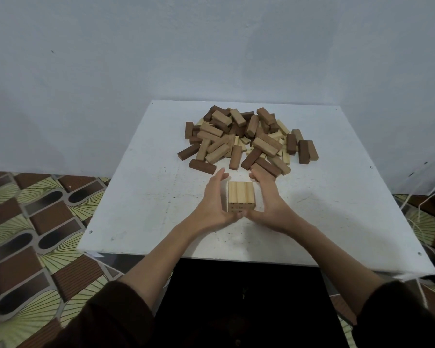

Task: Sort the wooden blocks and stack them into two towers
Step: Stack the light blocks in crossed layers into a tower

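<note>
Left hand (212, 204) (right (268, 199) too) against tower (240, 193)

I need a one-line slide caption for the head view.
Left hand and right hand flank a short pale tower on the white table; mixed pile behind.

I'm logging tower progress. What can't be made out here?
Head view, light tower: lower layers, hidden by left hand and right hand.
Head view, block pile: buried blocks, covered by upper ones.
Head view, palm contact with the tower: hidden by the hands themselves.
</note>
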Demonstrator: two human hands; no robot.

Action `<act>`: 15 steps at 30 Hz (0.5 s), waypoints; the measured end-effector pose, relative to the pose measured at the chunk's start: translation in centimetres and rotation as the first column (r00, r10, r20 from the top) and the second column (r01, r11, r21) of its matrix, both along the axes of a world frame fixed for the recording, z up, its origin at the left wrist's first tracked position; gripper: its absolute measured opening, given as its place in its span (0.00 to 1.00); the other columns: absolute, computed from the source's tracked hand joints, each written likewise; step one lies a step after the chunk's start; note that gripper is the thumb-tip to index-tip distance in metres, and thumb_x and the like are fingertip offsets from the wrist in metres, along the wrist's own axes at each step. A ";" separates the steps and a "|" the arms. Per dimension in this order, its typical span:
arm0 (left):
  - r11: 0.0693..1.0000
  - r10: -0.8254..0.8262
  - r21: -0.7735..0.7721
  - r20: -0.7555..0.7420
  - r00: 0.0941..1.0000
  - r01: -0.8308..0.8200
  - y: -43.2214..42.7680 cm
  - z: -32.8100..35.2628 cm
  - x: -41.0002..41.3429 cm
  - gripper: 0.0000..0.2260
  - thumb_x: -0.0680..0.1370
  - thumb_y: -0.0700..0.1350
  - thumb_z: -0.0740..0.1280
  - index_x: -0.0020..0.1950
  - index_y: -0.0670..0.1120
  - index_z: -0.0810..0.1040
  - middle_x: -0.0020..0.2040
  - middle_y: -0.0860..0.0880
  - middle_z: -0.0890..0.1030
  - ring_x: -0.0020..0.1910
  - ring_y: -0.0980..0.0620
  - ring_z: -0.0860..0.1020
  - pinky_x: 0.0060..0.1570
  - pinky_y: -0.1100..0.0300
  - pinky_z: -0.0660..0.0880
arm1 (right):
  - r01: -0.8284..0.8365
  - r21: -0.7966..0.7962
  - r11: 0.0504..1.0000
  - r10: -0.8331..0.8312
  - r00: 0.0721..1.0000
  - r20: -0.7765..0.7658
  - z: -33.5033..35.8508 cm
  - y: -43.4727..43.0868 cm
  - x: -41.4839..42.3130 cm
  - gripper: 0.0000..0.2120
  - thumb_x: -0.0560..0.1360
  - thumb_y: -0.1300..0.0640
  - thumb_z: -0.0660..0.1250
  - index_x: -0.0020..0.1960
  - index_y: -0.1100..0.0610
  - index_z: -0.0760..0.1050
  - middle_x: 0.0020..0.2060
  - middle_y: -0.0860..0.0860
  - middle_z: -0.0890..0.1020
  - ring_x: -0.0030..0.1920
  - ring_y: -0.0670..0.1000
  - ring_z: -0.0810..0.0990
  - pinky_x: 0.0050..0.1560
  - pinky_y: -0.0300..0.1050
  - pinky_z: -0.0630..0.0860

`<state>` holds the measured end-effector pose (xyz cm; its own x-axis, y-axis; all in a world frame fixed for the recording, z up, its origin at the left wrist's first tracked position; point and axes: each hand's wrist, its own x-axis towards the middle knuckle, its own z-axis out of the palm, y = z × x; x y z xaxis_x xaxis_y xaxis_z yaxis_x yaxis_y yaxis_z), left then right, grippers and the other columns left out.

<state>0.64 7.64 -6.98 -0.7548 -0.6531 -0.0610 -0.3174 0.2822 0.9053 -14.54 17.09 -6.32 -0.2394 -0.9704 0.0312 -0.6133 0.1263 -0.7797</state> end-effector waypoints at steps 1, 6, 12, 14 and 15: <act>0.999 0.002 -0.049 0.020 1.000 -0.001 0.4 -0.2 0.0 0.48 0.70 0.49 0.75 0.77 0.49 0.44 0.74 0.53 0.55 0.73 0.56 0.55 0.67 0.62 0.61 | 0.013 0.017 1.000 -0.012 1.000 -0.020 -0.3 0.2 0.4 0.45 0.68 0.49 0.70 0.76 0.56 0.48 0.73 0.50 0.56 0.71 0.47 0.54 0.71 0.44 0.54; 0.963 0.008 -0.268 0.099 0.995 0.019 1.2 -0.9 -0.3 0.45 0.71 0.45 0.72 0.77 0.43 0.43 0.77 0.47 0.50 0.76 0.51 0.49 0.73 0.52 0.56 | 0.068 -0.033 0.997 -0.073 0.983 -0.167 -1.2 0.2 1.6 0.46 0.68 0.42 0.63 0.76 0.61 0.44 0.76 0.54 0.52 0.74 0.50 0.50 0.73 0.44 0.49; 0.949 0.006 -0.314 0.144 0.990 0.040 1.3 -0.9 -0.5 0.46 0.70 0.51 0.68 0.77 0.41 0.42 0.77 0.46 0.51 0.76 0.49 0.48 0.74 0.49 0.55 | 0.057 -0.028 0.998 -0.062 0.971 -0.232 -1.5 0.1 1.6 0.48 0.68 0.33 0.56 0.76 0.60 0.44 0.76 0.54 0.52 0.75 0.51 0.50 0.74 0.48 0.51; 0.950 0.000 -0.310 0.161 0.987 0.050 1.3 -0.8 -0.5 0.46 0.69 0.53 0.66 0.77 0.42 0.41 0.77 0.46 0.50 0.76 0.49 0.48 0.74 0.49 0.54 | 0.052 -0.024 0.998 -0.057 0.964 -0.260 -1.6 0.0 1.5 0.49 0.67 0.32 0.53 0.77 0.60 0.44 0.76 0.54 0.52 0.75 0.52 0.51 0.74 0.48 0.51; 0.950 0.001 -0.307 0.166 0.986 0.051 1.3 -0.8 -0.5 0.46 0.69 0.54 0.65 0.77 0.42 0.41 0.77 0.46 0.50 0.76 0.49 0.48 0.74 0.49 0.54 | 0.049 -0.021 0.999 -0.053 0.961 -0.271 -1.7 0.0 1.5 0.49 0.67 0.32 0.53 0.77 0.60 0.44 0.76 0.54 0.52 0.75 0.52 0.51 0.74 0.49 0.51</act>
<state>0.12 8.94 -7.81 -0.7680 -0.6401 0.0181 -0.4415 0.5498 0.7091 -13.01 17.06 -8.05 -0.2694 -0.9561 0.1156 -0.7952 0.1532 -0.5866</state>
